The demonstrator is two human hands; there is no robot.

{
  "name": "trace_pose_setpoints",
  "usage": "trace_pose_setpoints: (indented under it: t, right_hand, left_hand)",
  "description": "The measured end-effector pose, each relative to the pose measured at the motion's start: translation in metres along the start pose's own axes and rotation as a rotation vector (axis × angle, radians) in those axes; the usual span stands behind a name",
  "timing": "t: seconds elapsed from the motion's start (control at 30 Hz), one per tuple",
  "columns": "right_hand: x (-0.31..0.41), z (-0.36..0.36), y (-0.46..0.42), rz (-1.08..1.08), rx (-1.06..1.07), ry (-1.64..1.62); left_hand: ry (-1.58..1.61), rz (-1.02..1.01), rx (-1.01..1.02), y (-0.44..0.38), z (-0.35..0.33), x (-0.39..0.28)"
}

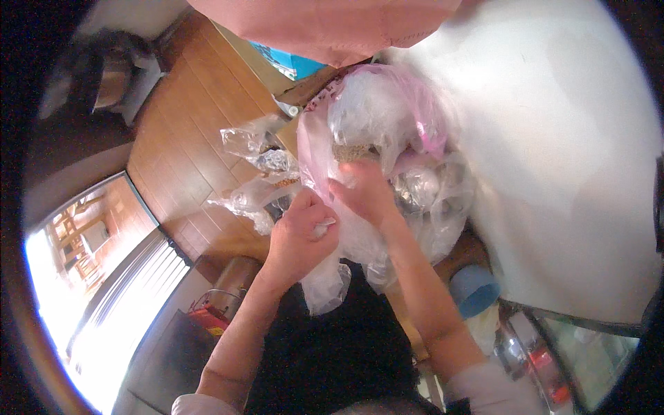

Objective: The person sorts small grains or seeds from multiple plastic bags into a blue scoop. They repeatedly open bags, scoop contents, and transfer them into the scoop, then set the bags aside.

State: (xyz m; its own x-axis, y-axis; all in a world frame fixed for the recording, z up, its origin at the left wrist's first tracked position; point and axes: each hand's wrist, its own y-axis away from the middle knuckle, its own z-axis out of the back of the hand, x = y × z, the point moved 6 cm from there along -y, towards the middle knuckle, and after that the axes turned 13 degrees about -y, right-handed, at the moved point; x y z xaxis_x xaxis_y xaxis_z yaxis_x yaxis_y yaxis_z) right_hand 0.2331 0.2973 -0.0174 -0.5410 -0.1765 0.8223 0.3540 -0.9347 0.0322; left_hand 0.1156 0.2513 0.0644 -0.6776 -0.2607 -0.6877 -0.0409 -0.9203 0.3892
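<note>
My left hand [306, 238] is curled into a fist around a gathered, whitish translucent plastic bag [327, 288], whose loose end hangs below it. Close by, my right hand [365, 192] reaches into a cluster of thin plastic bags; its fingertips are partly hidden, so its grip is unclear. Beyond my hands stands a pink plastic bag [314, 140], with a crumpled clear bag [371, 111] inside its mouth. Brown grainy contents [353, 152] show just past my right fingers. Another clear bag [436, 192] bulges to the right of that hand.
Several knotted clear bags [270, 158] lie left of the pink one. A pink cloth [332, 26] hangs at the top, near a blue box [290, 62]. The large white surface [560, 155] borders the right side. A blue tub [474, 290] is beside my right forearm.
</note>
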Motion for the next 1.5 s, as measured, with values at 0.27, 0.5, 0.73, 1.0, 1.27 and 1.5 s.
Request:
trace_pose_setpoints:
  t: [0.27, 0.5, 0.73, 1.0, 1.27, 1.5]
  right_hand:
    - [-0.043, 0.007, 0.045, -0.780, -0.187, -1.197]
    - [-0.016, 0.039, 0.054, -0.713, -0.343, -1.598]
    - [0.016, 0.061, 0.068, -0.709, -0.314, -1.657]
    - [0.036, 0.076, 0.125, -0.667, -0.323, -1.289]
    - [0.102, 0.085, 0.188, -0.588, -0.449, -1.142]
    - [0.119, 0.051, 0.258, -0.892, -0.712, -1.511]
  left_hand:
    - [-0.307, 0.238, 0.089, 0.024, 0.008, 0.031]
    - [-0.354, 0.260, 0.179, 0.027, 0.005, 0.013]
    - [0.031, 0.030, 0.333, 0.060, -0.055, -0.019]
    - [0.314, 0.348, 0.229, 0.063, -0.036, -0.019]
    - [0.523, 0.404, 0.463, 0.097, -0.046, -0.042]
    - [0.542, 0.367, 0.571, 0.155, -0.031, -0.045]
